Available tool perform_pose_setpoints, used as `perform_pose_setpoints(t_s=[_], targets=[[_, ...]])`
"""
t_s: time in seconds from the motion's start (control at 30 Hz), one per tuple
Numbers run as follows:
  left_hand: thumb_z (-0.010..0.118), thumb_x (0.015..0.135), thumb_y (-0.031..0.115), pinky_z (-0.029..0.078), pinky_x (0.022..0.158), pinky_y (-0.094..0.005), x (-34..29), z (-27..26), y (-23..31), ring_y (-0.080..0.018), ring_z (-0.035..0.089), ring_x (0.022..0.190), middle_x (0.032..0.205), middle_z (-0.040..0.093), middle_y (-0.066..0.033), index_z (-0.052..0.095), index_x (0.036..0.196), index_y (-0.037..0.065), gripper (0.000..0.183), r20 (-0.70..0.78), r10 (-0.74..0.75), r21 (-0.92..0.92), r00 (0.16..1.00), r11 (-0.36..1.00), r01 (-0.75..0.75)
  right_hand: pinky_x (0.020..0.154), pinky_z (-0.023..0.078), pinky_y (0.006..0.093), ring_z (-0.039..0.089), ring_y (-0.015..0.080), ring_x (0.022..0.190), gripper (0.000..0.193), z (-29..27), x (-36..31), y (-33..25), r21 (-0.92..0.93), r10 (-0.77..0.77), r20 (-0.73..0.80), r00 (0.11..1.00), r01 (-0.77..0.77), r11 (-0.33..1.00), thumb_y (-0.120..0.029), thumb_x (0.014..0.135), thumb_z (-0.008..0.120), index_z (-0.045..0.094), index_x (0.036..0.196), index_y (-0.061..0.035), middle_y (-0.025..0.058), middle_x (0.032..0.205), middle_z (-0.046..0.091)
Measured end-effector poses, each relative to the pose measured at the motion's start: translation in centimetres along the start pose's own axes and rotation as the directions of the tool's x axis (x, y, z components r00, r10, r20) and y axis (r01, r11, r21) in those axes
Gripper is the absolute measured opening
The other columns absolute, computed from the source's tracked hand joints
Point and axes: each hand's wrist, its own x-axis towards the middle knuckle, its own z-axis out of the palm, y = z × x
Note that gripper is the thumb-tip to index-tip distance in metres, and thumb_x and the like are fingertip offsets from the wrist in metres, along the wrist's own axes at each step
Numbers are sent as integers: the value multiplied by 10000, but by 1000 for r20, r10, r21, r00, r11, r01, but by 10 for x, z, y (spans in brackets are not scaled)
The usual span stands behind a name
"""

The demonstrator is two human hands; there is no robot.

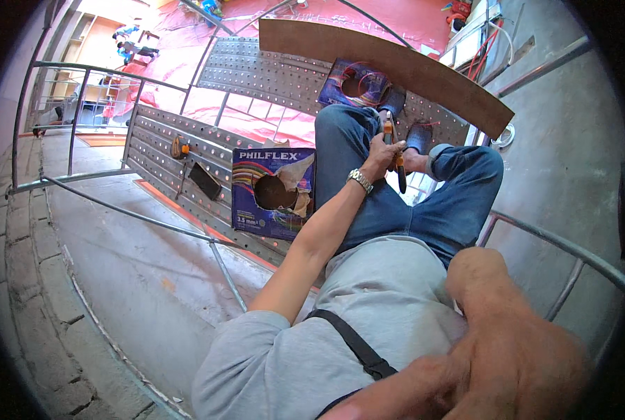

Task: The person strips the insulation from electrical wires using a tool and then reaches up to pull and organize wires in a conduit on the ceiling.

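Note:
My left hand [380,155], with a metal-banded watch on the wrist, is closed round pliers [400,175] with orange and black grips. It holds them over my lap, between my jeans-clad legs. Very near the camera at lower right is my right hand [526,357], large in view. It holds nothing I can see, and its fingers run out at the lower edge. Left of my thigh stands a blue-purple cardboard wire box [246,213] with a torn round hole. Another such box [332,85], with reddish wire at its opening, sits by my feet.
I sit on scaffolding with perforated metal planks [155,133]. A black phone-like object [204,181] and a small orange-and-tan item [180,148] lie on the left plank. Metal rails [116,69] surround me. A long brown board [396,63] stretches beyond my feet. People [136,49] are far below.

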Motion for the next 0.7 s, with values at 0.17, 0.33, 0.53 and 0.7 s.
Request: perform_pose_setpoints(t_s=[0.17, 0.33, 0.53, 0.7], targets=[[768, 866, 151, 375, 366, -270, 2, -4, 0, -119, 525, 476, 679, 581, -37, 563, 979, 49, 255, 14, 39, -51, 999, 998, -38, 1008, 480, 411, 610, 298, 1180, 416, 2, 2, -5, 60, -30, -17, 999, 31, 998, -283, 956, 602, 601, 1261, 0, 186, 1272, 625], [742, 880, 172, 336, 366, -279, -5, 1, 11, -99, 453, 438, 634, 526, 3, 562, 919, 68, 211, 36, 52, -78, 998, 996, -49, 1000, 484, 413, 613, 297, 1174, 397, 3, -3, -15, 52, -49, -29, 998, 50, 997, -268, 955, 605, 606, 1251, -4, 187, 1265, 629], [752, 869, 177, 379, 391, -275, 9, -5, -9, -117, 509, 479, 680, 568, -7, 580, 925, 76, 208, 5, 119, 45, 993, 992, -119, 990, 489, 416, 617, 296, 1167, 374, 1, -10, -19, -63, -54, 38, 998, 57, 996, -250, 954, 608, 611, 1239, -10, 187, 1257, 633], [756, 876, 184, 384, 376, -267, -5, -2, 8, -116, 517, 455, 686, 596, -28, 555, 941, 66, 242, 51, 82, 0, 995, 997, -83, 982, 493, 419, 620, 296, 1162, 355, -3, -15, -11, -37, -99, -37, 994, 98, 995, -236, 953, 610, 616, 1229, -14, 187, 1250, 637]])
